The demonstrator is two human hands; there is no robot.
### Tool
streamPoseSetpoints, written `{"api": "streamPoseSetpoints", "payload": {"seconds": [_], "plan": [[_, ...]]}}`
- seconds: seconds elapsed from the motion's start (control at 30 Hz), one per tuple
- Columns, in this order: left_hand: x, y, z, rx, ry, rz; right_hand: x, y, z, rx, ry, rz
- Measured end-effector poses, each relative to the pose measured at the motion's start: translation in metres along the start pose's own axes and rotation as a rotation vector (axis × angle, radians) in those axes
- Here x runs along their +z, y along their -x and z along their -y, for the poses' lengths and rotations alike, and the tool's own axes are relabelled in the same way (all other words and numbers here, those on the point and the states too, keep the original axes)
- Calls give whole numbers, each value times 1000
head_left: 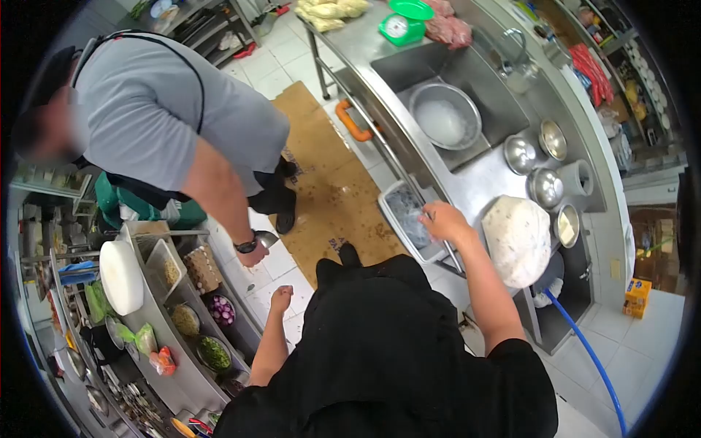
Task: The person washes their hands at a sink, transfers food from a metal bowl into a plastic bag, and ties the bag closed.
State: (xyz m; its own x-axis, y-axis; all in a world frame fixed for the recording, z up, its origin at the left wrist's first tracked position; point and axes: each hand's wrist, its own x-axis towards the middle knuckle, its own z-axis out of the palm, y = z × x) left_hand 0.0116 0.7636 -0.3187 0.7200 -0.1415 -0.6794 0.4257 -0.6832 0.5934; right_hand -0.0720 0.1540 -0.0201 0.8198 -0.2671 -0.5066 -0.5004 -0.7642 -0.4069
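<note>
My right hand (447,222) is at the counter's front rail, over the edge of a white bin (390,213) with clear plastic in it. Its fingers are curled, and what they hold, if anything, is too small to tell. My left hand (282,298) is held low over the white floor tiles, closed, with nothing visible in it. Right of my right hand, a large whitish bundle (517,241) lies on the steel counter.
A co-worker (175,109) stands at the left, holding a metal bowl (266,239) near my left hand. Cardboard (328,182) covers the floor ahead. A sink holds a large basin (445,117). Food trays line the left counter (164,321). A blue hose (588,354) hangs at right.
</note>
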Motion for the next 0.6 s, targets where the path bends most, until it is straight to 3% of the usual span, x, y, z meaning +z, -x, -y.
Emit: {"api": "streamPoseSetpoints", "payload": {"seconds": [0.03,0.2,0.3,0.37,0.4,0.43,0.5,0.6], "plan": [[-13,-8,-7,5,8,-17,-5,-16,12,-22,33,-83],[-57,-10,-50,94,242,-167,-10,-92,41,-96,177,-66],[-59,-13,-20,-87,211,-159,-17,-140,65,-204,225,61],[-48,-25,50,-23,85,-83,-25,-170,90,-177,187,143],[-48,-17,56,-13,-1,47,-31,-185,101,-192,185,147],[-43,-3,47,134,-482,10,-34,-205,108,-204,189,145],[-46,23,-3,-24,-402,164,-42,-250,120,-247,210,169],[-53,-15,-64,-41,-372,127,-68,-318,143,-303,220,173]]}}
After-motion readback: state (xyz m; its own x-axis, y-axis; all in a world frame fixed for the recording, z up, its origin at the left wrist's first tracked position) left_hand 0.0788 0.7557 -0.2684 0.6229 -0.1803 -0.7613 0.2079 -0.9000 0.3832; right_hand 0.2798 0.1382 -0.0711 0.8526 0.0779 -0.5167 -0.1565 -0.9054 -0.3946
